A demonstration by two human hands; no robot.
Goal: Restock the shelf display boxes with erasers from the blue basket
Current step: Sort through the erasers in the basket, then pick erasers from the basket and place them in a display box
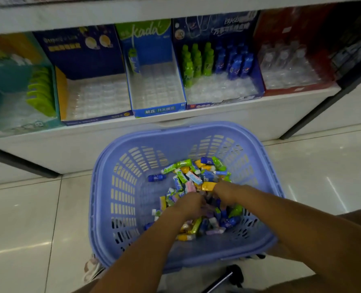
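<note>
The blue basket (120,187) sits mid-frame on glossy pale floor tiles (23,212), erasers (196,176) heaped inside. Left hand (189,205) and right hand (225,193) reach among them (grip too blurred to tell). Display boxes (157,92) line the white shelf (217,121) above.

On my feed, both hands are down in the blue basket (103,187), which sits on the tiled floor (27,218) right below the shelf (260,116). Left hand (189,205) and right hand (226,192) are side by side, fingers dug into the erasers (193,176) (too blurred for me to call any grip). One blue bottle-shaped eraser (156,177) lies apart, left of the pile. Up on the shelf, the blue kada box (158,109) holds a single green-and-blue pack (133,60) at its back left corner; the navy box (224,102) just right of it holds green and blue bottle shapes.
</note>
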